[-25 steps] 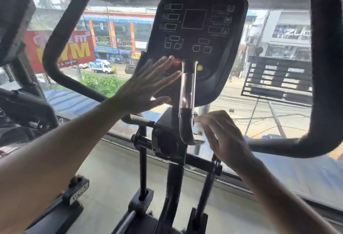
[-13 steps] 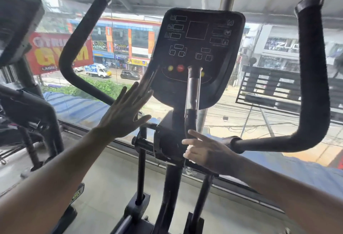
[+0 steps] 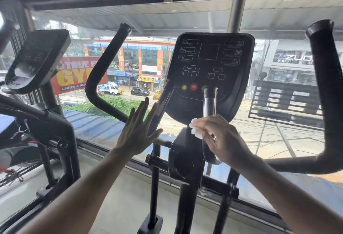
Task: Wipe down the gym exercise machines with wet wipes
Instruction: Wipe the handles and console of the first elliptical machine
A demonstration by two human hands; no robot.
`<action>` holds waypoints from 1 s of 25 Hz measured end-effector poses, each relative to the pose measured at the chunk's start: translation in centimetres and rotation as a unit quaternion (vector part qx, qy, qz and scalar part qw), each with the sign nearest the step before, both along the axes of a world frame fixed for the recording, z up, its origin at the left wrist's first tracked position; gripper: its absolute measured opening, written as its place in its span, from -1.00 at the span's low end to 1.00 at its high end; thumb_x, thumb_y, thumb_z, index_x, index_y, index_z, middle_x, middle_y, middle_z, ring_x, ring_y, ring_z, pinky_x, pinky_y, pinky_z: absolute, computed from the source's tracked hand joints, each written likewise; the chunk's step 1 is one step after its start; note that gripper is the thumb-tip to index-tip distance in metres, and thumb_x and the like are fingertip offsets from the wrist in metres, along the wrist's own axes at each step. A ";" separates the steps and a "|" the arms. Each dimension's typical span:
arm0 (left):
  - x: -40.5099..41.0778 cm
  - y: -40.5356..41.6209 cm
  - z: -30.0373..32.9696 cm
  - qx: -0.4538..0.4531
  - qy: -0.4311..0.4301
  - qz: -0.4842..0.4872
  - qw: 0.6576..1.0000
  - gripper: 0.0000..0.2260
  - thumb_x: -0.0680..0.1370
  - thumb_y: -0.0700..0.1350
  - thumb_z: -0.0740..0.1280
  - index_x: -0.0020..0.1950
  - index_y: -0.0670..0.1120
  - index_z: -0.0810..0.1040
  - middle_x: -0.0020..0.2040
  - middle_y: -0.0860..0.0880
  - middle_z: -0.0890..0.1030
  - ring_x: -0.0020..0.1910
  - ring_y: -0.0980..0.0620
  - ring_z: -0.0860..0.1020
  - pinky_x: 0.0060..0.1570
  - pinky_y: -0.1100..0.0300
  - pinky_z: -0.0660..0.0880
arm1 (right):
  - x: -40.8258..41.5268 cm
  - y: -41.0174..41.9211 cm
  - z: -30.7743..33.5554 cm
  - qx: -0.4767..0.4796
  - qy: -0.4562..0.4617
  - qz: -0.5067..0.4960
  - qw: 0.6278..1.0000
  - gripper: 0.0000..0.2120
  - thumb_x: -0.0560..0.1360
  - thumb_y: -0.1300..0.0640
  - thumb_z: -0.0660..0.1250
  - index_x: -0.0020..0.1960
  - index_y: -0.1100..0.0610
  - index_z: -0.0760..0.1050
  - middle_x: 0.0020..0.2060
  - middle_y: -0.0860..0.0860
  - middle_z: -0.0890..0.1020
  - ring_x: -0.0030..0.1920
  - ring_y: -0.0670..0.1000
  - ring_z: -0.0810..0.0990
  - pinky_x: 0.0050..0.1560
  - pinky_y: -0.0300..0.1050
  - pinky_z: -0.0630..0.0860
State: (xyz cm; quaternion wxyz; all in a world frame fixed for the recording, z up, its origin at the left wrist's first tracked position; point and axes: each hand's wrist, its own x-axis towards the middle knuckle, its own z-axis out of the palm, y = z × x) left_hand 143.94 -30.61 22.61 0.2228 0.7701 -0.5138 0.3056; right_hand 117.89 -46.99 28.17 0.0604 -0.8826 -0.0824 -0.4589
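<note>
Gripping a crumpled white wet wipe (image 3: 196,131), right hand (image 3: 222,139) presses it against the upright metal grip bar (image 3: 209,102) below the black console panel (image 3: 209,70). Left hand (image 3: 138,131) flat, fingers straight, holding nothing.

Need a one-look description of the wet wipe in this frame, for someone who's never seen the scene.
Find the black console of the middle machine, facing the window. Just below it, the right hand is wrapped around the upright silver grip. The wet wipe is the small crumpled white wad at that hand's fingertips, the only white thing against the machine's dark parts.
</note>
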 end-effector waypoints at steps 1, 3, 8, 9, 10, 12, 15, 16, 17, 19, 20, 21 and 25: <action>0.0 -0.1 -0.4 -0.005 0.004 -0.003 1.000 -0.24 0.65 0.34 0.11 0.72 0.04 -0.11 0.72 -0.07 -0.19 0.70 -0.09 -0.12 0.64 -0.21 -0.03 | 0.5 -0.3 1.5 0.013 0.006 -0.010 1.000 -0.81 0.57 0.29 0.42 0.16 0.18 0.67 0.09 -0.02 0.69 0.15 -0.04 0.62 0.26 -0.28 0.46; 0.3 -0.5 -1.1 0.001 0.018 0.014 1.000 -0.21 0.64 0.34 0.13 0.72 0.04 -0.14 0.72 -0.06 -0.22 0.70 -0.07 -0.14 0.64 -0.19 -0.03 | 2.1 -1.5 4.3 -0.008 -0.009 -0.037 0.999 -0.80 0.56 0.30 0.43 0.17 0.17 0.66 0.10 -0.02 0.68 0.17 -0.04 0.61 0.28 -0.27 0.45; -0.2 -2.4 0.7 -0.020 0.019 -0.013 1.000 -0.21 0.64 0.36 0.10 0.72 0.06 -0.18 0.71 -0.03 -0.24 0.70 -0.07 -0.15 0.65 -0.15 -0.09 | 3.9 -3.6 6.7 -0.019 -0.016 -0.049 0.998 -0.82 0.53 0.30 0.46 0.12 0.18 0.68 0.06 0.00 0.68 0.13 -0.05 0.63 0.24 -0.21 0.52; -0.1 -2.9 1.0 -0.021 0.014 -0.015 1.000 -0.21 0.64 0.36 0.09 0.72 0.07 -0.19 0.71 -0.02 -0.24 0.70 -0.07 -0.14 0.65 -0.16 -0.09 | 4.2 -3.6 6.8 -0.023 -0.008 -0.042 0.999 -0.83 0.53 0.28 0.47 0.12 0.18 0.68 0.06 0.00 0.68 0.12 -0.05 0.63 0.24 -0.25 0.51; 0.0 -3.2 1.2 -0.023 0.014 -0.014 1.000 -0.22 0.64 0.35 0.10 0.71 0.08 -0.20 0.71 -0.02 -0.25 0.70 -0.07 -0.14 0.65 -0.17 -0.08 | 4.5 -3.6 6.8 -0.022 -0.004 -0.033 0.999 -0.83 0.53 0.27 0.47 0.11 0.18 0.68 0.05 0.00 0.68 0.11 -0.06 0.63 0.23 -0.27 0.51; 0.5 -3.5 1.0 -0.025 0.025 -0.005 0.999 -0.22 0.64 0.34 0.10 0.71 0.10 -0.22 0.71 -0.02 -0.24 0.70 -0.08 -0.14 0.64 -0.21 -0.03 | 5.2 -3.8 7.2 -0.007 -0.001 -0.010 1.000 -0.84 0.53 0.26 0.47 0.11 0.18 0.68 0.05 -0.01 0.68 0.10 -0.09 0.65 0.19 -0.28 0.53; 0.9 -4.0 -0.4 -0.024 0.052 0.010 0.998 -0.24 0.64 0.36 0.05 0.71 0.13 -0.23 0.72 -0.01 -0.23 0.70 -0.06 -0.14 0.64 -0.22 0.01 | 6.1 -5.0 8.2 0.005 0.009 -0.003 1.000 -0.85 0.53 0.27 0.48 0.10 0.20 0.67 0.03 -0.02 0.68 0.07 -0.15 0.67 0.11 -0.31 0.56; 1.1 -4.2 -0.8 -0.032 0.057 0.008 0.998 -0.25 0.65 0.37 0.04 0.71 0.14 -0.22 0.72 0.00 -0.21 0.70 -0.05 -0.12 0.64 -0.21 0.02 | 6.6 -5.4 8.4 0.004 0.017 -0.002 1.000 -0.85 0.52 0.28 0.48 0.09 0.20 0.67 0.03 -0.02 0.68 0.04 -0.17 0.68 0.08 -0.36 0.55; 1.1 -4.4 -1.1 -0.042 0.068 0.005 0.997 -0.26 0.65 0.37 0.04 0.71 0.15 -0.20 0.72 0.01 -0.19 0.70 -0.05 -0.08 0.64 -0.21 0.03 | 7.0 -5.6 8.6 0.000 0.028 -0.002 1.000 -0.85 0.52 0.28 0.49 0.09 0.21 0.67 0.02 -0.03 0.68 0.02 -0.18 0.68 0.05 -0.41 0.53; 1.0 -4.8 -1.5 -0.067 0.076 -0.009 0.995 -0.28 0.66 0.37 0.06 0.72 0.13 -0.13 0.73 0.02 -0.13 0.69 -0.06 0.02 0.63 -0.20 0.09 | 8.2 -5.8 9.1 -0.012 0.042 -0.004 0.999 -0.85 0.51 0.27 0.50 0.08 0.21 0.67 0.00 -0.03 0.68 -0.02 -0.19 0.67 0.02 -0.43 0.53; 1.1 -5.1 -1.7 -0.082 0.072 -0.013 0.994 -0.28 0.66 0.35 0.09 0.72 0.12 -0.10 0.73 0.01 -0.10 0.69 -0.07 0.07 0.62 -0.21 0.13 | 9.1 -5.8 9.4 -0.021 0.044 -0.009 0.999 -0.85 0.52 0.26 0.50 0.08 0.20 0.66 0.00 -0.03 0.68 -0.04 -0.17 0.66 0.02 -0.44 0.52; 1.2 -5.3 -1.8 -0.095 0.063 -0.013 0.993 -0.27 0.66 0.34 0.12 0.72 0.10 -0.07 0.73 0.00 -0.07 0.68 -0.08 0.10 0.60 -0.22 0.17 | 10.1 -5.8 9.7 -0.027 0.043 -0.009 0.999 -0.84 0.52 0.25 0.49 0.10 0.18 0.65 0.01 -0.03 0.67 -0.06 -0.16 0.65 0.00 -0.47 0.50; 1.8 -5.6 -2.5 -0.122 0.012 -0.004 0.992 -0.27 0.65 0.27 0.20 0.72 0.02 0.01 0.72 -0.08 0.04 0.68 -0.09 0.11 0.54 -0.27 0.26 | 15.4 -5.2 10.0 -0.085 0.090 -0.003 0.992 -0.87 0.59 0.18 0.42 0.13 0.13 0.65 -0.04 -0.06 0.60 -0.07 -0.16 0.56 0.06 -0.31 0.56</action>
